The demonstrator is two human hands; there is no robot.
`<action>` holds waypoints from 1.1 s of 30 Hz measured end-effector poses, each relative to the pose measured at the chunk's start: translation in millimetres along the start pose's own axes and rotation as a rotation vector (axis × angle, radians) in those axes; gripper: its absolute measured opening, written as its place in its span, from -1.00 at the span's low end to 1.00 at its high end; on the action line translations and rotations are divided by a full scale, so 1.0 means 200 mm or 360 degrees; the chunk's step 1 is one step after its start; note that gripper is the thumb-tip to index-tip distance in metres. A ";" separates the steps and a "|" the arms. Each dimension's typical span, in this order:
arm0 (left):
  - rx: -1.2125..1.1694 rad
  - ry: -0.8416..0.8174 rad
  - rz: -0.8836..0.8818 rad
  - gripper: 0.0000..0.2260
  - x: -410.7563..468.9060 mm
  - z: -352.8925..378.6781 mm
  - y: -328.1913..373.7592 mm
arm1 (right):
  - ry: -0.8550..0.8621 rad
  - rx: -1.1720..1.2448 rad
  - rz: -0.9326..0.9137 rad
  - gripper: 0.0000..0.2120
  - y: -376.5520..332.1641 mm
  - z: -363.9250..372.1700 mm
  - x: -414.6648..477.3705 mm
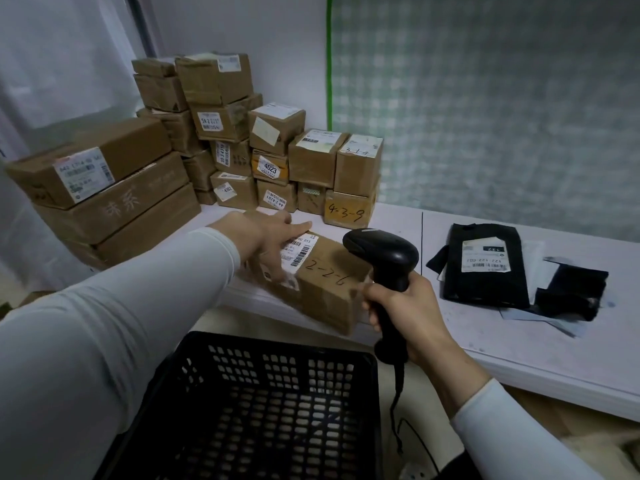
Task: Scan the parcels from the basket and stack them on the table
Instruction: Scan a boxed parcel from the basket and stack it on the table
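Centre frame: left hand (273, 237) lies flat, fingers straight, on parcel (329, 282) marked "2-2-6" at desk (519, 341) front edge, above basket (263, 344). Right hand (405, 306) clamps scanner (384, 254) alongside. Risk: a nudge tips it off, or fingers cover the barcode. Stacked boxes (349, 209) behind read "4-3-9", "4023".

"2-2-6" on near parcel (323, 284), "4-3-9" on stacked box (349, 210)
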State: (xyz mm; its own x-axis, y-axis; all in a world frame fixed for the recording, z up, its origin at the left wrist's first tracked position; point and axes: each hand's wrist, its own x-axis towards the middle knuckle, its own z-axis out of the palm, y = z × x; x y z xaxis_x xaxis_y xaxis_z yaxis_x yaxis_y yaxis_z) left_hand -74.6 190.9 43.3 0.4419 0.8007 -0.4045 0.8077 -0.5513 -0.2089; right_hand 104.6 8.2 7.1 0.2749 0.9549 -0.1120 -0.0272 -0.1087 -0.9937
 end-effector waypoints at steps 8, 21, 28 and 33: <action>-0.0097 -0.0113 -0.0255 0.19 -0.08 0.06 -0.11 | -0.0049 -0.0017 0.0072 -0.85 -0.01 -0.01 -0.01; 0.0073 0.1205 -0.0588 -0.02 -0.44 0.21 -0.13 | -0.0226 -0.0164 -0.0059 -0.86 -0.18 0.23 -0.19; 0.0214 0.1393 -0.0645 -0.12 -0.56 0.22 -0.13 | -0.0218 -0.0295 -0.0212 -0.85 -0.23 0.28 -0.30; 0.0235 0.1372 -0.0670 -0.06 -0.62 0.20 -0.13 | -0.0190 -0.0333 -0.0285 -0.84 -0.23 0.30 -0.33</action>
State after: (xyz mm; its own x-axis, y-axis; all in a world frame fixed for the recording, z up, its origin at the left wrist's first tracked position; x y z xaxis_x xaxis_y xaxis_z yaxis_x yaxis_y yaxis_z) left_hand -166.2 96.5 63.4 0.3094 0.8037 0.5082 0.9341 -0.1569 -0.3206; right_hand 30.4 -33.9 60.7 0.1424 0.9884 0.0530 0.2137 0.0216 -0.9767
